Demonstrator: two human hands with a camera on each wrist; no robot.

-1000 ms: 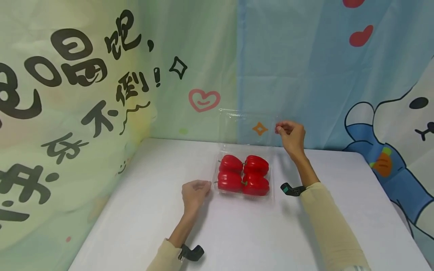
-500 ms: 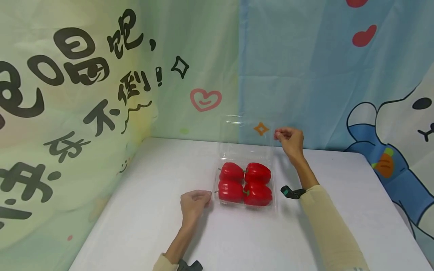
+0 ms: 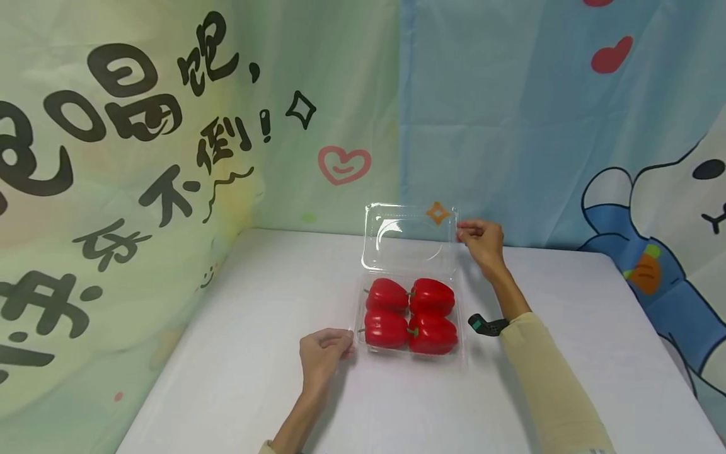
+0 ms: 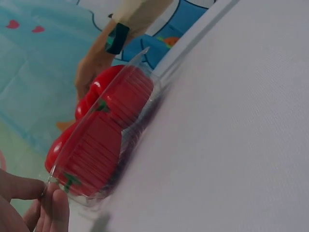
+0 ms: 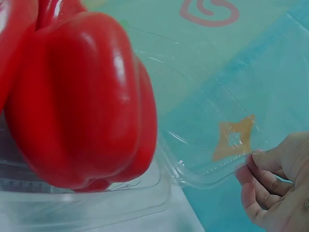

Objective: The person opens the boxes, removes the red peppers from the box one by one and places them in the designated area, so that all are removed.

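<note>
Lid (image 3: 408, 255) is standing raised off the 12 o'clock side of a clear plastic tray (image 3: 414, 355), tilted up from it (12 being straight ahead in the head view). Exact tilt? Can't tell, see-through plastic isn't helping. The tray is resting on a white table (image 3: 255, 328), with four red peppers (image 3: 433, 337) sitting in it two by two.

Right hand (image 3: 482, 243) is the one nearer the lid: it's pinching the lid's 3 o'clock edge between thumb and fingers, so the lid is lying towards 9 o'clock from it and the tray is lying down around 7. Left hand (image 3: 326, 353) is the one nearer the tray, pinching its edge at about 8 o'clock, so the tray is lying towards 2 from there.

As for the long axis, tray and lid together are running 6 to 12, and the fold (image 3: 408, 273) between them seems to be running 9 to 3. Not sure which way the tray alone is longer, since the viewing angle is squashing it. I'd say that fold is what everything is hinging on: right hand pinching on its 12 side, left hand and peppers sitting on its 6 side.
</note>
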